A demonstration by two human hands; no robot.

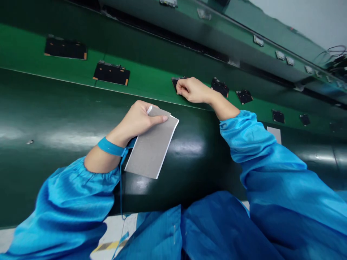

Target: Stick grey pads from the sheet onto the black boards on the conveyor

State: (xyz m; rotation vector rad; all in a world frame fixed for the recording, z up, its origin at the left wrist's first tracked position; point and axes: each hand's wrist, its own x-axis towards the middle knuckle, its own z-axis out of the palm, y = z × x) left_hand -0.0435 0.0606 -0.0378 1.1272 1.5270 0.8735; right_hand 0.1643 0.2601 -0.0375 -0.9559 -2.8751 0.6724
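My left hand [139, 119] is closed on the top end of a grey rectangular sheet [151, 148], which it holds over the dark green bench [54, 119]. A blue strap [110, 147] circles that wrist. My right hand [193, 90] reaches forward to the bright green belt [151, 77], its fingers curled on a small black part [175, 82] that lies there. Most of this part is hidden under the fingers. Both arms wear blue sleeves.
Several black flat parts lie along the belt, larger ones [111, 73] at the left and smaller ones [244, 96] to the right. A second conveyor level [244, 29] behind carries pale parts. A grey sheet [275, 133] lies by my right sleeve. Cables [336, 54] sit far right.
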